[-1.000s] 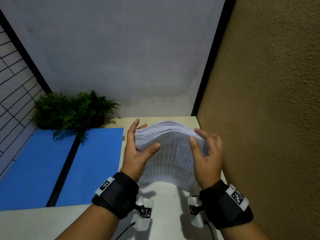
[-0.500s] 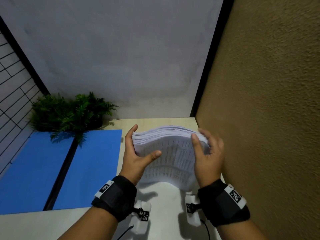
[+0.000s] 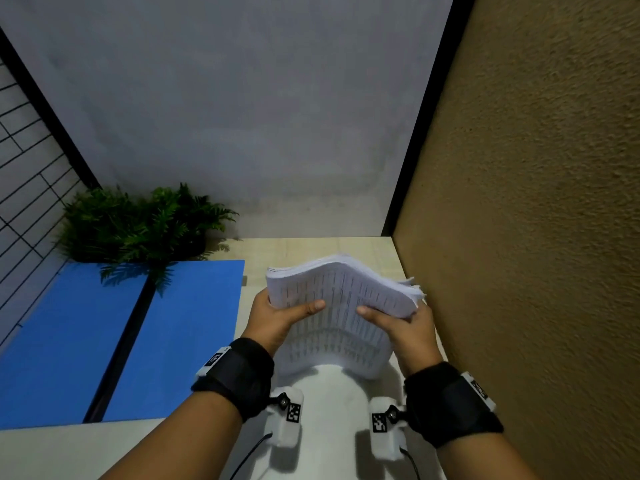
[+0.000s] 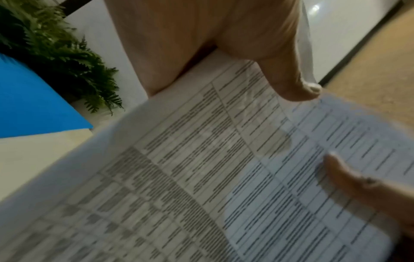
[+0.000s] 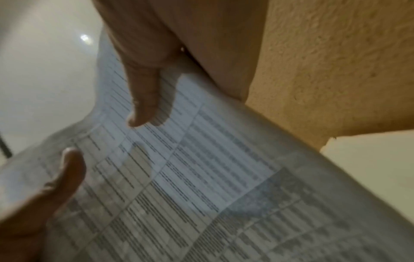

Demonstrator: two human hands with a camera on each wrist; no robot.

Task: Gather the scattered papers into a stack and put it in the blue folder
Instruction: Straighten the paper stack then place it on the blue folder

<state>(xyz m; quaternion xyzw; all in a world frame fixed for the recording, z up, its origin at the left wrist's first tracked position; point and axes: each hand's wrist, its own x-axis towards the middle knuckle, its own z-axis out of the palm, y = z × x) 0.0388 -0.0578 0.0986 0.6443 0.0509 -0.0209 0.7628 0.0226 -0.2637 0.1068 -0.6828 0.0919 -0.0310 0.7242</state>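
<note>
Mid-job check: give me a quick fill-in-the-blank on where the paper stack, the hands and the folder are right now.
1. The paper stack is held by ____ hands, the left hand and the right hand.
2. The blue folder lies ____ on the table.
3. The folder is on the person's ____ side of the stack.
4. Behind the folder stands a green ____.

Missing words: both; open; left; plant
</note>
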